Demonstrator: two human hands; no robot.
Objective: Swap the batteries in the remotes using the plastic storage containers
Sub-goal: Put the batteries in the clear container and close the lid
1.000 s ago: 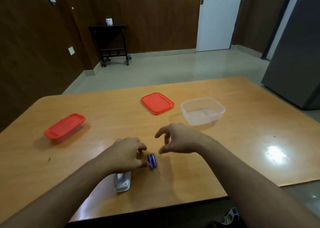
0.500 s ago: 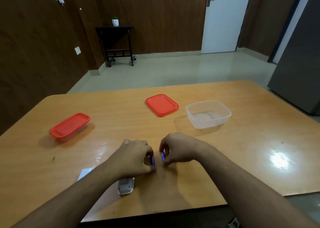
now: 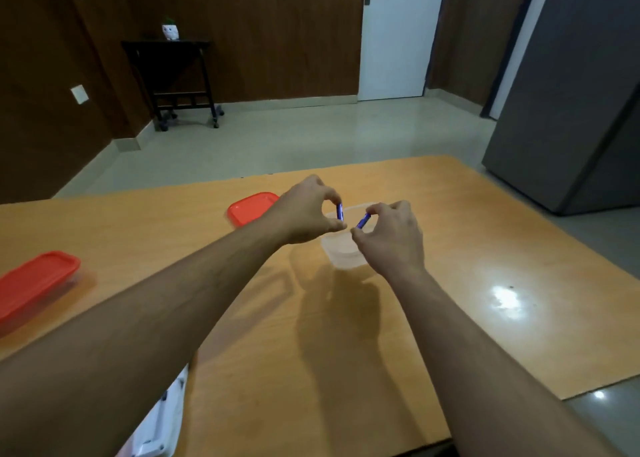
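Both my hands hover over the clear open plastic container (image 3: 341, 254) in the middle of the wooden table. My left hand (image 3: 306, 212) pinches one blue battery (image 3: 339, 211) upright between thumb and forefinger. My right hand (image 3: 393, 236) pinches a second blue battery (image 3: 363, 221), tilted, just to the right of the first. A loose red lid (image 3: 251, 207) lies left of the container. A white remote (image 3: 161, 422) lies at the table's near edge, partly hidden under my left forearm.
A closed container with a red lid (image 3: 34, 285) sits at the table's left edge. Beyond the table (image 3: 485, 248) are a dark side table (image 3: 173, 78), a white door and a grey cabinet at right.
Both hands have lifted a blue battery each from the table near the remote and carried them forward to above the clear container. The camera view has tilted and moved forward.
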